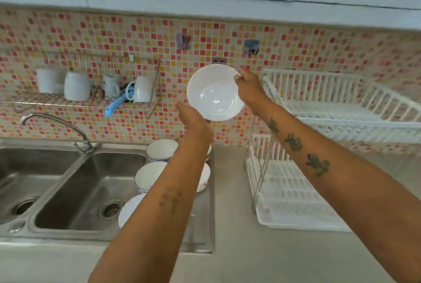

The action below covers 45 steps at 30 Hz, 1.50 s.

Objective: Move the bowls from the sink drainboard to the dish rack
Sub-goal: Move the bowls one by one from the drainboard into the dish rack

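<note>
A plain white bowl (215, 92) is held up in the air in front of the tiled wall, its inside tilted toward me. My left hand (193, 118) grips its lower left rim and my right hand (249, 89) grips its upper right rim. Several other bowls stay on the steel drainboard (205, 225) below my left arm: a blue-patterned one (160, 149) at the back, one behind it (148, 174), a white one (129, 208) nearest me, and one partly hidden (205, 178) by my arm. The white two-tier dish rack (319, 105) stands to the right, both tiers holding nothing.
A double steel sink (75, 187) with a curved tap (57, 123) lies at the left. A wire wall shelf (91, 100) carries white mugs and a blue-handled tool. Grey counter (234, 248) runs between drainboard and rack. White cabinets hang overhead.
</note>
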Motion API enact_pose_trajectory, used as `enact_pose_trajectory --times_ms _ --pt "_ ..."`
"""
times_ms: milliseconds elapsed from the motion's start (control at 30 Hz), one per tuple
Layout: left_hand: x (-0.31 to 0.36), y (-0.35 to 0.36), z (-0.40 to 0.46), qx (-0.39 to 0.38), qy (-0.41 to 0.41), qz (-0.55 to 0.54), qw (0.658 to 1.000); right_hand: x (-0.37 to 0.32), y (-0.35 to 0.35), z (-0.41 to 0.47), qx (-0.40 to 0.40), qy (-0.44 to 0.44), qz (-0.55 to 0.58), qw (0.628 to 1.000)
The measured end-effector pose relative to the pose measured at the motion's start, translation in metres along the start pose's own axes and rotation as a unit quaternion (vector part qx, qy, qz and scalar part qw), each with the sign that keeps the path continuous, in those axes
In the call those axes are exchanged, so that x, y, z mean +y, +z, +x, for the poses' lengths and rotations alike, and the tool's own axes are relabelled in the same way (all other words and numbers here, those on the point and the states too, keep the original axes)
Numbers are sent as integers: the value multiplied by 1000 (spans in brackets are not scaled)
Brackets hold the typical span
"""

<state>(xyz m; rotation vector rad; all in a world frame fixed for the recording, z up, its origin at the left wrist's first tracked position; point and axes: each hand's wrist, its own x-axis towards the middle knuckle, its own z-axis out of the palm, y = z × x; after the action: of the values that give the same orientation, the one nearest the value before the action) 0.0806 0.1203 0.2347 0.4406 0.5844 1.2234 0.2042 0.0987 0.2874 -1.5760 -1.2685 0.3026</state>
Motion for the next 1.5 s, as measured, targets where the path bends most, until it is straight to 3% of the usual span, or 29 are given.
enact_pose_trajectory --times_ms 233,333,467,567,667,767,967,1133,1500 --pt "-23 121 -38 -231 -91 102 963 4 -138 1 107 -15 10 994" --pt "-56 158 -48 -272 -147 190 932 27 -191 -2 147 9 46 988" --pt "-97 202 -46 -342 -224 224 884 53 -254 -8 162 12 95 982" --pt "-124 230 -53 -370 -223 257 864 76 -290 -11 181 35 124 975" --pt "-154 250 -50 -358 -199 325 853 102 -322 -12 189 54 111 974" --pt "-180 265 -38 -360 -150 422 818 121 -345 -14 169 103 96 976" --pt "-232 282 -23 -397 28 574 716 160 -364 5 110 168 36 979" --pt "-266 283 -17 -442 176 655 587 187 -361 11 106 162 -71 979" --pt "-309 272 -2 -409 250 738 475 225 -369 29 65 164 -144 974"
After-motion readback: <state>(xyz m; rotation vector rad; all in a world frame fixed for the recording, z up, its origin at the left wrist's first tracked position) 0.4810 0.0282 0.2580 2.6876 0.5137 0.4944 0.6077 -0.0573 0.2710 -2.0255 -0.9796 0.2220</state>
